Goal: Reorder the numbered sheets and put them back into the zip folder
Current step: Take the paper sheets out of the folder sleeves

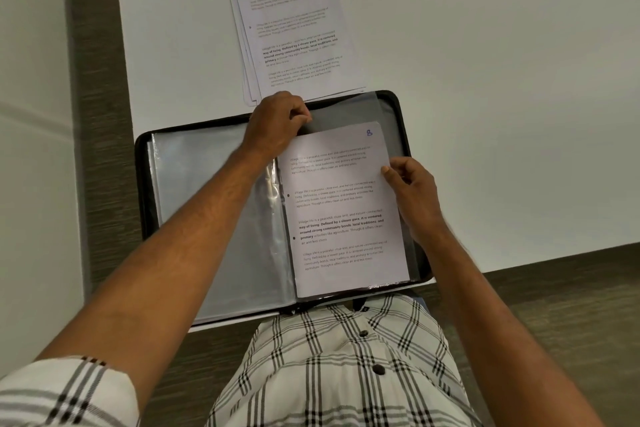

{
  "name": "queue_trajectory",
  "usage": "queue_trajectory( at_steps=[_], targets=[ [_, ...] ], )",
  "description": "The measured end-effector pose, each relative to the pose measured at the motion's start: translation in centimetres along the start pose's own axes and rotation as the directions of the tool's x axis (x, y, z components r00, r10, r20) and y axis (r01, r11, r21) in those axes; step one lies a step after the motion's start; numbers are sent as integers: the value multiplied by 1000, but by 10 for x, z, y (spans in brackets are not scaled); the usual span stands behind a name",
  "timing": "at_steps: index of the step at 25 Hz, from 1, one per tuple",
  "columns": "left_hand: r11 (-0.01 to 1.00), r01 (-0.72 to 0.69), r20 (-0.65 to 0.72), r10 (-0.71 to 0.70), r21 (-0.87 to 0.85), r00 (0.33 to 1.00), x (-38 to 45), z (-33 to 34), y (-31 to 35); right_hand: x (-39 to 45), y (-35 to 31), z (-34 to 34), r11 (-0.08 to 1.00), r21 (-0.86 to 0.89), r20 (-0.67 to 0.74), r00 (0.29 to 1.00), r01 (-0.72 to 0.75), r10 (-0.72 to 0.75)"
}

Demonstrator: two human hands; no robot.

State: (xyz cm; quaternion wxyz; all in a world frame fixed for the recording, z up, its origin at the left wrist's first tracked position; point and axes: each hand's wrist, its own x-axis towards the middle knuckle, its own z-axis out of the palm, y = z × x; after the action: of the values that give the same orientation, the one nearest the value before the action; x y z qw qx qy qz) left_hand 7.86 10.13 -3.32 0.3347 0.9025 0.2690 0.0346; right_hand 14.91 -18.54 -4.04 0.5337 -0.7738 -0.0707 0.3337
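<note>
The sheet marked 8 (346,208) is pinched by the right hand (412,194) over the open zip folder (214,218) at the tabletop's (485,97) near edge; a clear sleeve's top (343,111) is gripped by the left hand (277,121).

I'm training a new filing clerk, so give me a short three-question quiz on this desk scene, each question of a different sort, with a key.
1. True or false: the sheet marked 8 lies over the right half of the open zip folder.
2. Multiple choice: which number tops the loose stack beyond the folder? A) 3 B) 9 C) 5
3. Fill in: the left hand pinches the top edge of a clear ____, while the right hand holds the sheet's right edge.

Key: 1 true; 2 B; 3 sleeve
</note>
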Motion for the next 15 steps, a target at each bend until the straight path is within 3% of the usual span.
queue_trajectory(
  at_steps=[4,8,15],
  targets=[
    [1000,3,-3,-3,15,1000,-3,-5,4,4,2,-1,1000,-20,-7,1000,5,-6],
    [999,-21,105,17,36,994,-1,-13,6,6,5,1,999,-32,-14,1000,27,-27],
    [977,171,238,-136,-131,962,15,-17,6,3,1,8,997,-44,-51,996,64,-66]
  ],
)
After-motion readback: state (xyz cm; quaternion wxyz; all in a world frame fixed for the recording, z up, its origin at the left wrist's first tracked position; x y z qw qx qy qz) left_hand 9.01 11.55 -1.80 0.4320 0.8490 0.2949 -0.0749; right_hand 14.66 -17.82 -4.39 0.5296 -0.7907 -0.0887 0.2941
